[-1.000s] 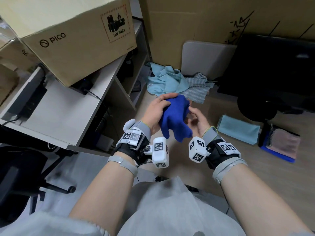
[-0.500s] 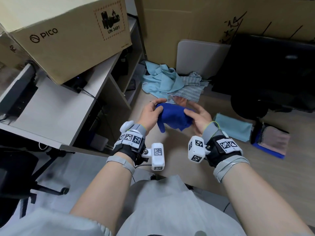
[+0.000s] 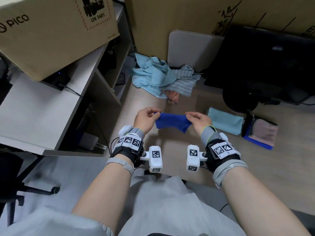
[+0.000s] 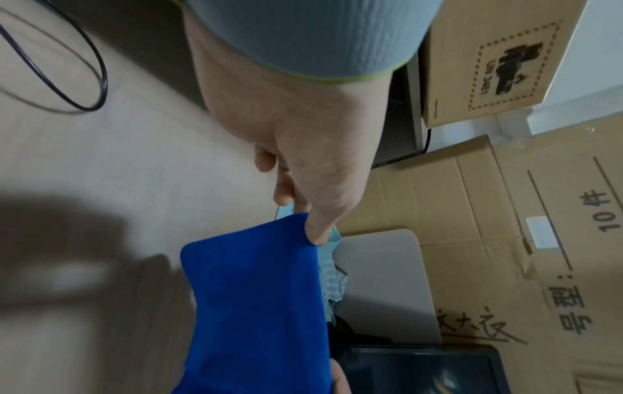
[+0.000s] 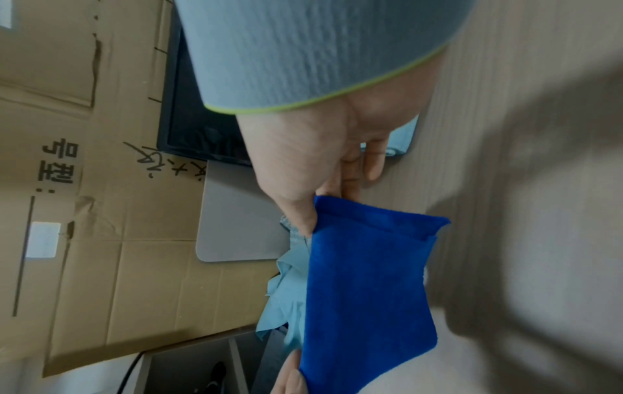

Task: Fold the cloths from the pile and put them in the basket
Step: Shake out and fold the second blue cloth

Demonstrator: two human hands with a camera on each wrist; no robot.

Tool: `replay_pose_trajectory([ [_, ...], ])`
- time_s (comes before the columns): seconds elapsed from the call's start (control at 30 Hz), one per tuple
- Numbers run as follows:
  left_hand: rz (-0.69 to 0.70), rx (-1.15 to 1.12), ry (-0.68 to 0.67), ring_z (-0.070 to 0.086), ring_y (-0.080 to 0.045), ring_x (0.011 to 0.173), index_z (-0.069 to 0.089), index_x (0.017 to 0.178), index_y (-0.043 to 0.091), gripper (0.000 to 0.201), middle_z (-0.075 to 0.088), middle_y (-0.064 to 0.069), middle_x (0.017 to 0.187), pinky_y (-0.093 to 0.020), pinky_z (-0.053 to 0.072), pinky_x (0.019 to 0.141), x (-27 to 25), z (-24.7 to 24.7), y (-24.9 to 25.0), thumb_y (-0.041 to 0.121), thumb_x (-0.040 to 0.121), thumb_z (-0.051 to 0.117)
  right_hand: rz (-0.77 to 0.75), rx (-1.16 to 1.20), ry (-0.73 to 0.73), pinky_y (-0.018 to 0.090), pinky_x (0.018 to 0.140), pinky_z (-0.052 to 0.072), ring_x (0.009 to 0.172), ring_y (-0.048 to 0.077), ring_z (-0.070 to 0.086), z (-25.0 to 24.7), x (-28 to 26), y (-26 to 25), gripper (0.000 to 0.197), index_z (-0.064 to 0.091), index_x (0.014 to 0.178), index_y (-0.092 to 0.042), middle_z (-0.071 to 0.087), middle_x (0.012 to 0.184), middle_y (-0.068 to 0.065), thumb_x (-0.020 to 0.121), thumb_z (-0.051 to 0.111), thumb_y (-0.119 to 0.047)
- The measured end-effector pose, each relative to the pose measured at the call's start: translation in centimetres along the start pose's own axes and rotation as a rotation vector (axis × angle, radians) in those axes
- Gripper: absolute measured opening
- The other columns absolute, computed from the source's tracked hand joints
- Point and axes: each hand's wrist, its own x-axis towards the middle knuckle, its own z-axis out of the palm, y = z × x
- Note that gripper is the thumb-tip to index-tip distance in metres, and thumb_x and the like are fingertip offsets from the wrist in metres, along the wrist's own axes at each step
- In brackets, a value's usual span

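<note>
A dark blue cloth (image 3: 172,122) hangs stretched between my two hands above the floor. My left hand (image 3: 147,116) pinches its left top corner, and my right hand (image 3: 197,117) pinches the right one. The left wrist view shows thumb and fingers nipping the blue cloth (image 4: 259,301) at its corner; the right wrist view shows the same on the doubled blue cloth (image 5: 367,288). The pile (image 3: 158,77) of light blue and grey cloths lies on the floor beyond my hands. A black basket (image 3: 247,124) at the right holds folded cloths (image 3: 263,132).
A folded light blue cloth (image 3: 225,120) lies on the floor left of the basket. A white desk (image 3: 39,106) with a PICO cardboard box (image 3: 56,31) stands at the left. Large cardboard boxes (image 3: 187,16), a grey board (image 3: 192,50) and a black monitor (image 3: 265,63) line the back.
The blue cloth was bunched between both hands. My hands have moved apart, and it now hangs spread between pinched corners.
</note>
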Motion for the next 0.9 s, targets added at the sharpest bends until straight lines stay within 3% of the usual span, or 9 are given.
replay_pose_trajectory([
  [0.07, -0.035, 0.025, -0.016, 0.06, -0.009, 0.068, 0.075, 0.086, 0.031, 0.012, 0.068, 0.006, 0.073, -0.026, 0.05, 0.076, 0.0, 0.3, -0.2, 0.024, 0.079, 0.068, 0.032, -0.013, 0.006, -0.004, 0.055, 0.037, 0.068, 0.003, 0.055, 0.0, 0.2, 0.4, 0.02, 0.069, 0.106, 0.002, 0.064, 0.093, 0.007, 0.089, 0.061, -0.002],
  [0.2, -0.137, -0.07, -0.068, 0.057, -0.012, 0.046, 0.07, 0.106, 0.003, 0.02, 0.062, -0.014, 0.07, -0.02, 0.046, 0.048, 0.0, 0.4, 0.7, 0.001, 0.089, 0.059, 0.104, -0.021, -0.006, 0.007, 0.044, 0.041, 0.043, 0.001, 0.051, 0.0, 0.9, 0.5, 0.019, 0.069, 0.105, -0.005, 0.062, 0.087, 0.012, 0.089, 0.061, -0.003],
  [0.27, -0.186, -0.157, -0.056, 0.063, -0.019, 0.052, 0.066, 0.107, 0.0, 0.02, 0.064, -0.016, 0.074, -0.025, 0.053, 0.053, 0.5, 0.2, 1.9, -0.001, 0.09, 0.056, 0.12, -0.009, -0.015, 0.013, 0.038, 0.041, 0.033, 0.003, 0.049, 0.2, 1.5, -0.7, 0.018, 0.068, 0.105, -0.008, 0.062, 0.079, 0.012, 0.09, 0.059, -0.004],
  [0.33, -0.195, -0.217, -0.031, 0.069, -0.021, 0.062, 0.065, 0.107, 0.001, 0.02, 0.067, -0.015, 0.081, -0.027, 0.058, 0.061, 1.4, -0.1, 3.6, 0.0, 0.09, 0.055, 0.108, 0.033, -0.021, 0.016, 0.04, 0.044, 0.037, 0.005, 0.054, 0.2, 2.1, -2.5, 0.017, 0.066, 0.106, -0.008, 0.063, 0.071, 0.009, 0.092, 0.056, -0.005],
  [0.53, -0.056, -0.361, -0.009, 0.069, -0.027, 0.082, 0.062, 0.113, 0.008, 0.023, 0.069, -0.016, 0.097, -0.03, 0.057, 0.076, 2.9, -0.7, 8.5, 0.002, 0.092, 0.054, -0.044, 0.16, 0.028, 0.016, 0.053, 0.053, 0.045, 0.003, 0.06, -0.3, 3.3, -7.3, 0.021, 0.064, 0.099, -0.013, 0.065, 0.076, 0.006, 0.088, 0.057, 0.003],
  [0.7, -0.045, -0.349, -0.018, 0.068, -0.026, 0.075, 0.061, 0.111, 0.011, 0.024, 0.07, -0.013, 0.098, -0.027, 0.055, 0.07, 2.2, -0.7, 7.9, 0.002, 0.091, 0.051, -0.156, 0.123, 0.047, 0.017, 0.055, 0.05, 0.059, 0.009, 0.058, -0.8, 2.5, -6.3, 0.038, 0.062, 0.107, -0.013, 0.066, 0.081, 0.0, 0.079, 0.057, 0.012],
  [0.8, -0.191, -0.254, -0.047, 0.066, -0.019, 0.069, 0.065, 0.108, 0.014, 0.024, 0.067, -0.009, 0.095, -0.031, 0.054, 0.068, 1.0, 0.4, 2.4, 0.003, 0.09, 0.051, -0.015, -0.014, -0.006, 0.018, 0.051, 0.049, 0.061, 0.013, 0.056, -0.3, 2.2, -0.2, 0.055, 0.053, 0.122, -0.012, 0.063, 0.082, -0.001, 0.075, 0.054, 0.016],
  [0.83, -0.266, -0.212, -0.067, 0.065, -0.017, 0.065, 0.065, 0.106, 0.014, 0.024, 0.066, -0.008, 0.093, -0.031, 0.054, 0.067, 0.5, 0.8, 0.3, 0.003, 0.09, 0.051, 0.074, -0.07, -0.024, 0.023, 0.055, 0.052, 0.063, 0.017, 0.057, 0.0, 2.3, 2.6, 0.063, 0.049, 0.127, -0.015, 0.064, 0.085, 0.003, 0.073, 0.054, 0.015],
  [0.9, -0.449, -0.143, -0.116, 0.062, -0.014, 0.06, 0.063, 0.103, 0.014, 0.02, 0.064, -0.007, 0.084, -0.036, 0.057, 0.071, -1.0, 1.8, -4.6, 0.003, 0.09, 0.053, 0.274, -0.151, -0.064, 0.038, 0.076, 0.057, 0.083, 0.027, 0.064, 0.4, 1.5, 8.6, 0.078, 0.038, 0.138, -0.024, 0.064, 0.111, 0.013, 0.071, 0.059, 0.009],
])
